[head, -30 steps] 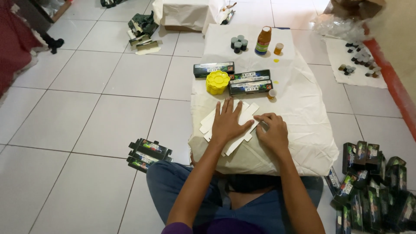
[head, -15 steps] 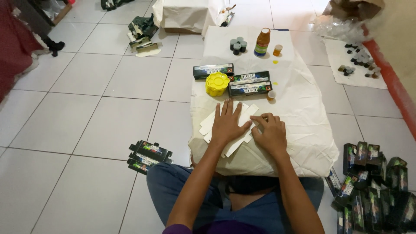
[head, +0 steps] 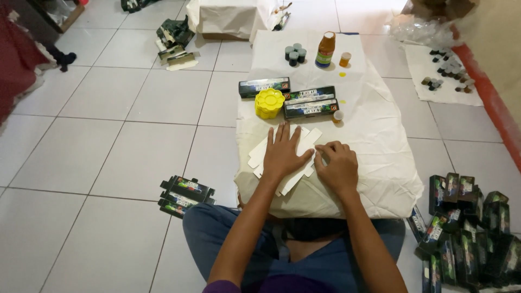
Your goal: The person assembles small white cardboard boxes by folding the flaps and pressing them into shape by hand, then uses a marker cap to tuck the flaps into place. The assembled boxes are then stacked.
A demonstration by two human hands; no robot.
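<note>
While flattened under left hand (head: 284, 154), white cardboard (head: 304, 142), right fingers (head: 328, 149) seemingly pinching edge

Place: I read a home packing workspace | white tiled floor (head: 108, 141) | low cloth-covered table (head: 374, 135) (person seated at its near edge) | dark cartons (head: 467, 228) heaped by its right corner

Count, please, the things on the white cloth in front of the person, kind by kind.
Long dark boxes: 3
Yellow round container: 1
Small dark caps: 4
Brown bottle: 1
Small orange jar: 1
Small jar by the boxes: 1
Flat white cardboard blank, under left hand and right hand: 1
Total: 12
</note>
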